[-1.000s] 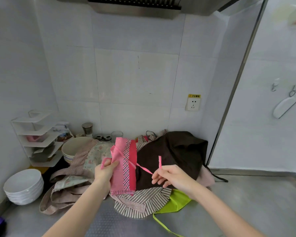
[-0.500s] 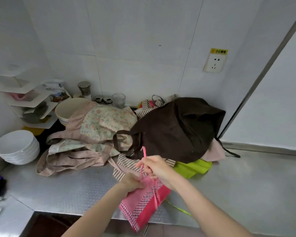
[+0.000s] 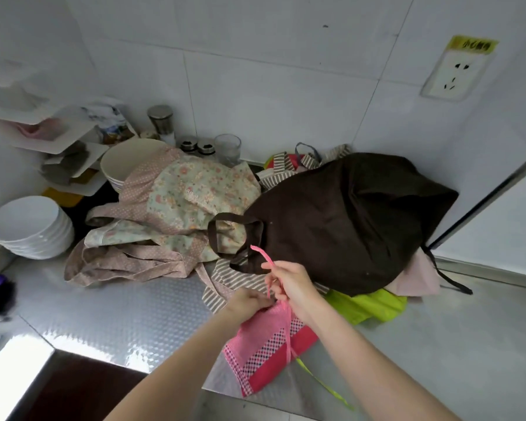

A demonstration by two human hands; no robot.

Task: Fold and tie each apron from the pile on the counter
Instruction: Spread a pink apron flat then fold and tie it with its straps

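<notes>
A folded pink apron [image 3: 264,354] with a checked band lies at the front edge of the steel counter [image 3: 128,323]. My left hand [image 3: 246,302] grips its top edge. My right hand [image 3: 289,284] pinches the apron's thin pink strap [image 3: 263,256], whose free end sticks up and left, while another length of strap runs down across the fold. Behind lies the pile: a dark brown apron [image 3: 340,220], a floral apron [image 3: 182,202], a striped apron [image 3: 234,281] and a lime green apron [image 3: 368,305].
Stacked white bowls [image 3: 28,229] stand at the left, a large cream bowl [image 3: 128,156] behind the floral apron. A white corner shelf [image 3: 52,132], metal jars [image 3: 161,120] and a glass [image 3: 227,148] line the back wall. A wall socket [image 3: 456,74] is upper right.
The pink apron came down from in front of the pile to the counter's front edge. My hands closed together at its top, and the view tilted downward.
</notes>
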